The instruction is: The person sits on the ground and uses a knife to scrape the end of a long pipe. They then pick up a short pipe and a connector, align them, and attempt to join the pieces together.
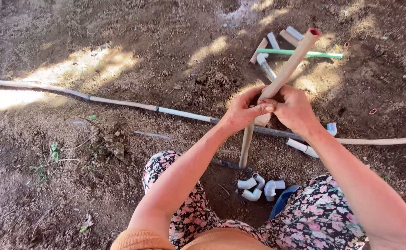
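We are closing both hands — left hand (242,111) and right hand (294,111) — around the tan pipe (290,67), fingertips meeting at a pale fitting (262,120) on it, the pipe slanting up from the dirt ground (119,60) between our knees. We are judging it best to keep both grips tight and near the joint, pushing straight along the pipe — the white elbow fittings (258,187) are lying just below.

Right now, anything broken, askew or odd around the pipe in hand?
Nothing looks broken. Both hands, left hand and right hand, grip a tan pipe held tilted. Pipe offcuts lie strewn on the dirt beyond, and white elbow fittings sit loose between the knees.
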